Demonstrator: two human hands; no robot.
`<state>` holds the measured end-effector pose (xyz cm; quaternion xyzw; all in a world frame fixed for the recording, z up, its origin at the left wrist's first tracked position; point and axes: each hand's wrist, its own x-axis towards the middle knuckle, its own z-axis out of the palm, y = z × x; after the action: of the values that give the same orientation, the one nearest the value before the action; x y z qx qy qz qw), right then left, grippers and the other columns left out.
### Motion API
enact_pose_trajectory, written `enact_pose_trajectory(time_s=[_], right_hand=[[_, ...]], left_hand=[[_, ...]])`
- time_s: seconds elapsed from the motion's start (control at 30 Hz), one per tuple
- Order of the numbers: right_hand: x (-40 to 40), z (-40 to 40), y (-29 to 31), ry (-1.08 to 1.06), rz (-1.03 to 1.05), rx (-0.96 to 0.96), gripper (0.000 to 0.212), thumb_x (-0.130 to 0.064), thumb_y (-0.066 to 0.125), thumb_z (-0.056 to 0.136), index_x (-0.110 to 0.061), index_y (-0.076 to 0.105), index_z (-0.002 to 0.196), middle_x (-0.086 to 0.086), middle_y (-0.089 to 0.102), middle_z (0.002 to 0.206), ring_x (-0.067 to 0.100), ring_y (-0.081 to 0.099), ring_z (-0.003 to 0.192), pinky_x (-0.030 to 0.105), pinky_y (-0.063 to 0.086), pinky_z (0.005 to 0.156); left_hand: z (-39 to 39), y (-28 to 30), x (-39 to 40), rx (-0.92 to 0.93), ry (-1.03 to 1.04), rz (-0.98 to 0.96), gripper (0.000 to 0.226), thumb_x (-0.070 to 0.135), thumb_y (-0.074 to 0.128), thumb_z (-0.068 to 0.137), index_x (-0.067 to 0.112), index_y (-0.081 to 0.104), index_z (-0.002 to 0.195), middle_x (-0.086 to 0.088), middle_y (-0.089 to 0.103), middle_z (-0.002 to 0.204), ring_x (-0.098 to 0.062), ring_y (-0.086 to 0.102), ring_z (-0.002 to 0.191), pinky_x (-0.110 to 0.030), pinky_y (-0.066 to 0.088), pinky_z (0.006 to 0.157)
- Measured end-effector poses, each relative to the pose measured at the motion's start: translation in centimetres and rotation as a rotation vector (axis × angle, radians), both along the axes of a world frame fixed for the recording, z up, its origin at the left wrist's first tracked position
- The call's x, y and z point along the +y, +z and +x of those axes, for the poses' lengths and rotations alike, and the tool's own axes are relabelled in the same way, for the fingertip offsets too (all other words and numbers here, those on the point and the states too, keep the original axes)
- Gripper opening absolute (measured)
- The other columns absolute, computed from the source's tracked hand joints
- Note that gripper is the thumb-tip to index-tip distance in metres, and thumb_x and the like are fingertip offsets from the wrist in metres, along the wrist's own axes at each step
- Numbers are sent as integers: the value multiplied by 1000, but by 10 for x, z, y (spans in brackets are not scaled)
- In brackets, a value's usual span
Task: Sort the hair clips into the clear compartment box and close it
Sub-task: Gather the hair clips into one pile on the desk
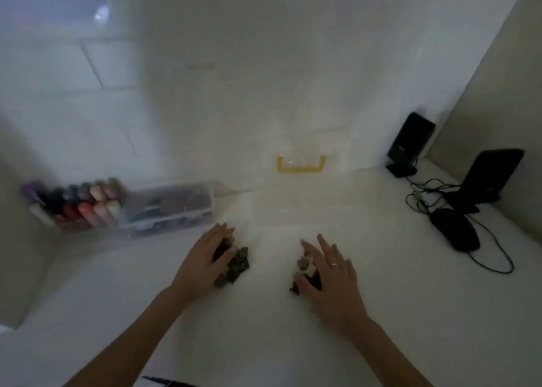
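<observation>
The view is dim and blurred. Two small piles of dark and beige hair clips lie on the white table: one pile (236, 265) under my left hand (205, 257), the other pile (305, 269) under my right hand (328, 275). Both hands lie flat with fingers spread over the clips, touching them from the outer sides. The clear compartment box (311, 207) lies just beyond the piles; it is hard to make out apart from its yellow handle (301, 165). Whether its lid is up or down I cannot tell.
A clear organiser (167, 207) and a rack of coloured bottles (79, 201) stand at the left. At the right are two dark speakers (410, 143), (492, 175), a black mouse (454, 229) and loose cables (425, 201). Walls close in on both sides.
</observation>
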<state>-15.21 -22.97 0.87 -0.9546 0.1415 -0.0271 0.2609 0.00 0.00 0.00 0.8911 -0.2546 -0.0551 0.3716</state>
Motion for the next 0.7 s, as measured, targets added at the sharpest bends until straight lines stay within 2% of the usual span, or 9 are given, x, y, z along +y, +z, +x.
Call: enact_pose_trajectory(time_s=[0.1, 0.17, 0.27, 0.33, 0.4, 0.47, 0.53, 0.57, 0.7], right_hand=[[4, 6, -14, -8, -5, -87, 76, -86, 5, 70, -55, 8, 140, -20, -6, 155, 8, -8, 144, 39, -6, 117], [4, 6, -20, 9, 70, -160, 72, -77, 16, 76, -49, 15, 142, -19, 1, 156, 3, 4, 143, 32, 6, 117], [5, 10, -27, 18, 117, -228, 72, -73, 22, 80, -36, 35, 140, -18, 22, 153, 2, 25, 137, 27, 24, 111], [8, 14, -31, 25, 128, -277, 66, -67, 27, 88, -25, 49, 133, -12, 35, 147, 5, 33, 133, 23, 24, 108], [13, 12, -31, -6, 236, -317, 50, -49, 31, 94, -19, 58, 123, -5, 49, 134, 5, 42, 123, 16, 25, 100], [13, 8, -27, -112, 414, -399, 42, -43, 31, 98, -19, 63, 111, -7, 56, 115, 4, 48, 108, 18, 32, 91], [12, 4, -26, -275, 544, -481, 51, -50, 24, 98, -24, 62, 119, -7, 53, 125, 10, 47, 117, 24, 32, 97], [10, 2, -27, -349, 589, -514, 54, -52, 20, 98, -26, 61, 122, -6, 49, 132, 14, 44, 125, 25, 28, 99], [12, -4, -24, -474, 730, -664, 56, -59, 18, 95, -31, 66, 106, 1, 54, 123, 18, 49, 122, 31, 31, 104]], left_hand=[[10, -17, -8, -74, -14, -18, 51, 51, 40, 86, 37, 44, 135, 20, 31, 145, 2, 19, 137, -29, 19, 116], [9, -21, -13, -178, -10, 51, 55, 59, 34, 84, 36, 49, 132, 21, 34, 143, 1, 23, 136, -24, 21, 110], [3, -23, -12, -229, -42, 74, 65, 68, 22, 78, 35, 58, 122, 16, 46, 139, -6, 34, 132, -24, 27, 105], [5, -22, -13, -223, -84, 53, 64, 67, 23, 80, 32, 64, 116, 11, 53, 134, -9, 41, 126, -32, 33, 105], [2, -23, -13, -230, -133, 39, 57, 60, 28, 87, 25, 68, 110, 4, 60, 127, -13, 49, 119, -36, 38, 103], [-1, -22, -12, -209, -143, -27, 55, 55, 32, 89, 16, 69, 99, -2, 67, 112, -18, 58, 105, -40, 44, 96], [-8, -21, -10, -149, -130, -80, 59, 58, 32, 87, 12, 69, 91, -3, 69, 97, -20, 62, 92, -45, 47, 88], [-11, -22, -9, -136, -122, -95, 59, 57, 32, 87, 12, 69, 91, -3, 69, 96, -21, 62, 90, -45, 48, 88], [-23, -24, -12, -196, -88, -27, 42, 41, 33, 98, 18, 67, 109, -2, 66, 115, -20, 58, 105, -37, 45, 92]])
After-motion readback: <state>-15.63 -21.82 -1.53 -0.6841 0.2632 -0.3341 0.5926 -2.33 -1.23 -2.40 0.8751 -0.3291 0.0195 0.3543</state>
